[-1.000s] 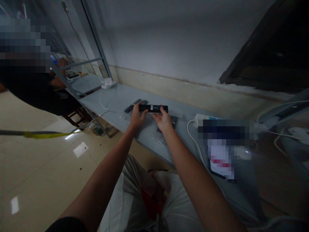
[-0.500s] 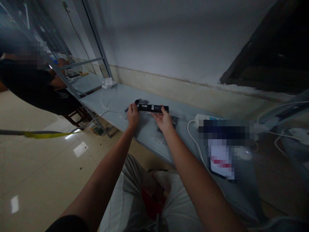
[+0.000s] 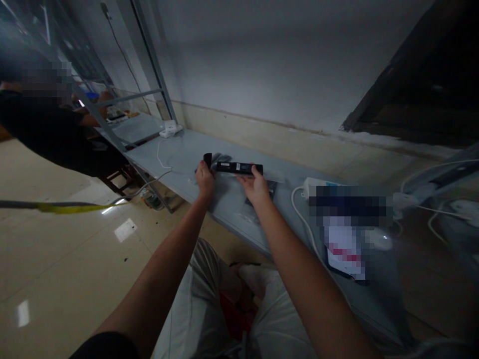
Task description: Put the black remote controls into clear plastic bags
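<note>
My left hand (image 3: pixel 205 178) is closed round a small black part (image 3: pixel 207 159) that it holds upright above the grey table (image 3: pixel 179 154). My right hand (image 3: pixel 257 186) grips the right end of a long black device (image 3: pixel 239 167) with a pale label, held level just over the table. The two black pieces are a short gap apart. A clear plastic bag (image 3: pixel 239 199) lies flat under both hands. Another dark flat piece (image 3: pixel 223 158) rests behind the left hand.
A white power strip (image 3: pixel 312 187) with a white cable (image 3: pixel 299 214) lies to the right. A white adapter (image 3: pixel 170 129) sits at the table's far left end by a metal rack post (image 3: pixel 149 60). Another person in a black top (image 3: pixel 48 134) is at the left.
My left hand let go of the long device's left end, closed on a small black part and lifted it upright. My right hand kept hold of the device.
</note>
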The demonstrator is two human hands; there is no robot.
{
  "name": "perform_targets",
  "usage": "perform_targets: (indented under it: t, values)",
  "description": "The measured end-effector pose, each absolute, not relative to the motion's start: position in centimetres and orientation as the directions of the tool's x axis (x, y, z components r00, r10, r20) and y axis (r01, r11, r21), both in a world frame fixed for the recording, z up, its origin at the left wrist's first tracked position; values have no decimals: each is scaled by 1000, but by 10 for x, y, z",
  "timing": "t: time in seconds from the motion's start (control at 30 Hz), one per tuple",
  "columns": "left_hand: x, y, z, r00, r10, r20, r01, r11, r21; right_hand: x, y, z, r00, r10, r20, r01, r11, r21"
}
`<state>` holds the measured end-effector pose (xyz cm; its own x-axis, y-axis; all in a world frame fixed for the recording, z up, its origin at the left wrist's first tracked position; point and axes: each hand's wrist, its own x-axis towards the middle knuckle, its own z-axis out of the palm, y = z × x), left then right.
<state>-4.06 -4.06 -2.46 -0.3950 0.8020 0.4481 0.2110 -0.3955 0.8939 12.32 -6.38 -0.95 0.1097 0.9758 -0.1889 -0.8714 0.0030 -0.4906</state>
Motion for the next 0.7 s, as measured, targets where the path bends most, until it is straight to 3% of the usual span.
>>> perform_targets:
  t: [0.1,0.47,0.6,0.7]
  values:
    - [-39,-41,-22,-488,785,381,136,-363,922,123,-64,-9,115,973,-202,-874,2,-487]
    - [-40,-41,-22,-487,816,312,80,-314,946,123,-66,-6,121,967,-223,-874,-3,-486]
    - [-39,-47,-19,-460,773,438,212,-383,899,123,-66,-6,120,968,-222,-873,-3,-487]
    - [-35,-54,-16,-320,725,611,404,-479,779,123,-66,-5,126,966,-224,-869,-2,-495]
